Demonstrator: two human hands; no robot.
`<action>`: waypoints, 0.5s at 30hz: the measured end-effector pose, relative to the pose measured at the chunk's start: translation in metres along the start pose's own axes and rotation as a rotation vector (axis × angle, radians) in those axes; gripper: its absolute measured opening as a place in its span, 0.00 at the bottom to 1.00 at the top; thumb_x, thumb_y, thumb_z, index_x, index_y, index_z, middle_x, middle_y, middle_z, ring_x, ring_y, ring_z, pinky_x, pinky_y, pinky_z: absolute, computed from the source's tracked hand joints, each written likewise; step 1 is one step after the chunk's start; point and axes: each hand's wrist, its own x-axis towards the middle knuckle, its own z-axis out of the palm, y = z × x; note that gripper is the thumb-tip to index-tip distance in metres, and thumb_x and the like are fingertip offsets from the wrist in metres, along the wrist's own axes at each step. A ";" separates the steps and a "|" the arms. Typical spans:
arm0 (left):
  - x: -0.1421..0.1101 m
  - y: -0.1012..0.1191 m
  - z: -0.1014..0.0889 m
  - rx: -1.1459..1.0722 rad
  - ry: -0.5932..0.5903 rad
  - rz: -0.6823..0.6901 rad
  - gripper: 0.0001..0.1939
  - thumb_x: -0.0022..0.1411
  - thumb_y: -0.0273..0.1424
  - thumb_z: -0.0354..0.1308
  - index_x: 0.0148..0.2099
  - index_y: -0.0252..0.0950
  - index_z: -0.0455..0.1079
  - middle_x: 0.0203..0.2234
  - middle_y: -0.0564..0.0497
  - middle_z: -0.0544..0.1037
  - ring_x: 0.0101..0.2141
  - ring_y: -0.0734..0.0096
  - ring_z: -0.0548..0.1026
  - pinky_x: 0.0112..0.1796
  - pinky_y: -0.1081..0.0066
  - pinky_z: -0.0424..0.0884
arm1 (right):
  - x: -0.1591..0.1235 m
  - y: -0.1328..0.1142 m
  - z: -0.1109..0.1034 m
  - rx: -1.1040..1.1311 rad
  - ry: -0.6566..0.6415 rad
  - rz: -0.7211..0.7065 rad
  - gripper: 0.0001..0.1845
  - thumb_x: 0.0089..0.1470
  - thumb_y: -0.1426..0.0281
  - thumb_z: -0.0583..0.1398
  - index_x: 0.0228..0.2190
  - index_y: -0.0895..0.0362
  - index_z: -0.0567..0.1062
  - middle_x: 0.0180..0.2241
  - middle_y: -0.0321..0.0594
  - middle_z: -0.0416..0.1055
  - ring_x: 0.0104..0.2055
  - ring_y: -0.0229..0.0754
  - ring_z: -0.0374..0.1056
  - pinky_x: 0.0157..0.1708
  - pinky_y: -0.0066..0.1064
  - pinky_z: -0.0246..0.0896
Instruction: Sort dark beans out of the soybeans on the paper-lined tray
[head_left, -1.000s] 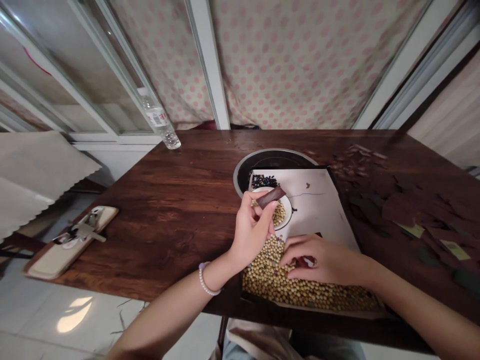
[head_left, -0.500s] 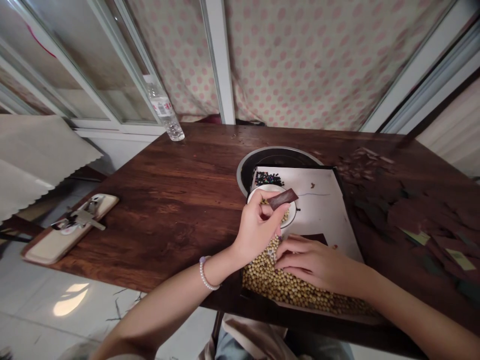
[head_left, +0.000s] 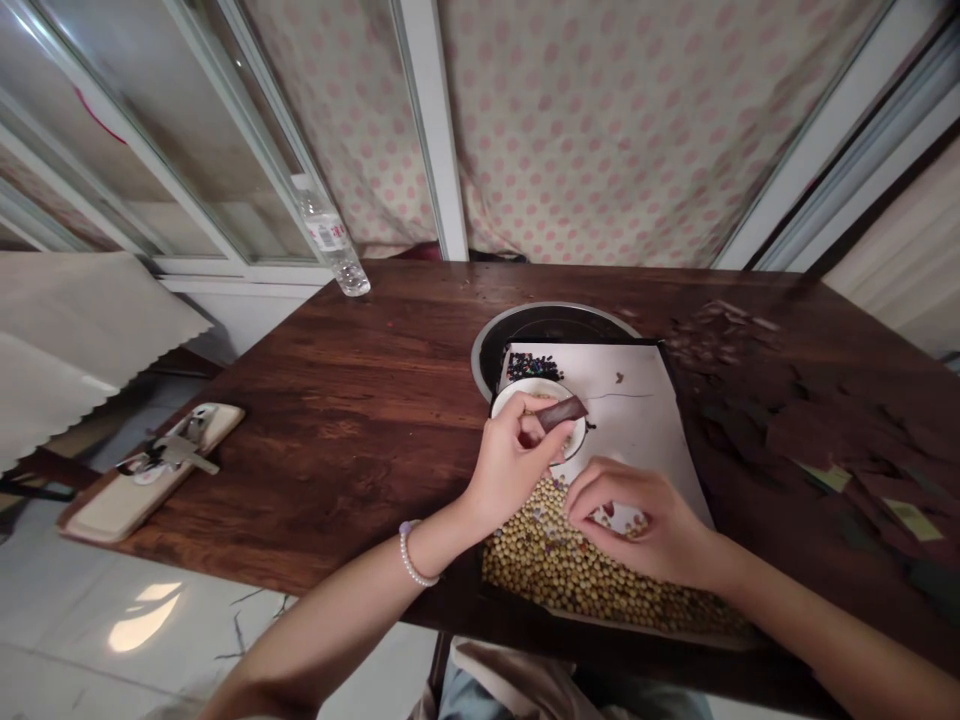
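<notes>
Presently, the left hand (head_left: 506, 468) pinches one small strip (head_left: 562, 413), flat and dark reddish-brown, above the white bowl (head_left: 577, 438) near the left edge of the tray (head_left: 637, 420); over yellowish beads (head_left: 544, 560), the right hand (head_left: 671, 530) curls, holding what I cannot tell.

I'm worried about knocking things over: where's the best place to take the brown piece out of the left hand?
I'd pinch the brown piece at its far right end, coming from above and the right. That end juts out past the fingers of the left hand, while the near end looks tucked among them.
</notes>
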 end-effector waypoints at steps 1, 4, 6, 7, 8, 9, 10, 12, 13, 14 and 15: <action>0.000 -0.001 0.000 0.028 -0.016 0.011 0.11 0.55 0.32 0.59 0.40 0.34 0.65 0.19 0.54 0.74 0.18 0.77 0.71 0.18 0.79 0.66 | 0.000 0.000 -0.001 0.002 0.124 -0.011 0.09 0.48 0.82 0.57 0.30 0.56 0.70 0.31 0.37 0.71 0.34 0.37 0.67 0.32 0.30 0.63; -0.001 -0.005 0.000 0.131 -0.093 0.061 0.09 0.55 0.30 0.59 0.39 0.34 0.66 0.24 0.50 0.77 0.24 0.73 0.75 0.26 0.74 0.71 | -0.001 0.004 -0.003 -0.077 0.448 0.038 0.10 0.47 0.83 0.58 0.29 0.56 0.68 0.32 0.38 0.71 0.35 0.38 0.67 0.29 0.30 0.62; -0.003 -0.005 0.000 0.213 -0.138 0.108 0.08 0.55 0.30 0.59 0.38 0.34 0.66 0.23 0.52 0.77 0.25 0.72 0.75 0.27 0.73 0.72 | -0.002 0.008 -0.004 -0.169 0.557 0.085 0.10 0.47 0.82 0.59 0.29 0.55 0.68 0.32 0.38 0.71 0.33 0.38 0.67 0.29 0.31 0.61; -0.004 -0.005 0.001 0.257 -0.147 0.140 0.08 0.55 0.30 0.59 0.37 0.34 0.66 0.22 0.52 0.76 0.24 0.73 0.75 0.27 0.74 0.71 | -0.003 0.010 -0.004 -0.219 0.573 0.103 0.10 0.47 0.81 0.60 0.29 0.55 0.68 0.31 0.38 0.72 0.32 0.38 0.66 0.28 0.31 0.61; -0.006 -0.004 0.001 0.301 -0.147 0.176 0.08 0.55 0.30 0.59 0.37 0.34 0.66 0.21 0.53 0.76 0.24 0.73 0.75 0.26 0.75 0.71 | -0.003 0.011 -0.004 -0.271 0.573 0.115 0.10 0.47 0.81 0.60 0.29 0.55 0.68 0.31 0.37 0.72 0.30 0.37 0.65 0.27 0.30 0.61; -0.007 -0.003 0.001 0.341 -0.143 0.215 0.07 0.55 0.30 0.59 0.37 0.34 0.66 0.20 0.54 0.75 0.23 0.74 0.74 0.25 0.76 0.70 | -0.004 0.012 -0.004 -0.319 0.560 0.122 0.10 0.47 0.80 0.61 0.30 0.54 0.69 0.30 0.36 0.71 0.29 0.36 0.64 0.27 0.30 0.61; -0.008 -0.002 0.001 0.372 -0.136 0.251 0.07 0.55 0.30 0.59 0.37 0.35 0.67 0.19 0.54 0.74 0.23 0.74 0.74 0.24 0.77 0.70 | -0.004 0.011 -0.004 -0.362 0.547 0.127 0.10 0.47 0.79 0.61 0.31 0.54 0.70 0.29 0.36 0.71 0.28 0.36 0.63 0.27 0.29 0.61; -0.011 0.001 0.002 0.410 -0.117 0.308 0.06 0.56 0.29 0.59 0.37 0.35 0.67 0.18 0.55 0.74 0.21 0.75 0.73 0.23 0.78 0.69 | -0.005 0.009 -0.004 -0.426 0.538 0.124 0.10 0.48 0.79 0.61 0.33 0.54 0.71 0.29 0.36 0.70 0.29 0.35 0.64 0.28 0.29 0.63; -0.011 0.003 0.002 0.418 -0.107 0.324 0.06 0.56 0.28 0.59 0.37 0.35 0.66 0.18 0.55 0.74 0.21 0.76 0.73 0.22 0.78 0.69 | -0.005 0.007 -0.003 -0.443 0.540 0.113 0.11 0.48 0.79 0.61 0.34 0.54 0.71 0.29 0.36 0.70 0.30 0.36 0.65 0.28 0.28 0.64; -0.012 0.004 0.003 0.424 -0.097 0.334 0.06 0.56 0.28 0.59 0.38 0.35 0.66 0.18 0.56 0.74 0.21 0.76 0.73 0.22 0.79 0.69 | -0.005 0.006 -0.003 -0.452 0.541 0.097 0.11 0.48 0.79 0.61 0.34 0.54 0.72 0.30 0.37 0.70 0.30 0.36 0.66 0.29 0.28 0.65; -0.012 0.006 0.003 0.429 -0.088 0.339 0.07 0.56 0.27 0.59 0.38 0.35 0.66 0.18 0.56 0.74 0.20 0.76 0.73 0.22 0.79 0.69 | -0.005 0.005 -0.004 -0.451 0.543 0.079 0.12 0.48 0.80 0.61 0.35 0.54 0.72 0.30 0.37 0.70 0.31 0.36 0.67 0.29 0.28 0.66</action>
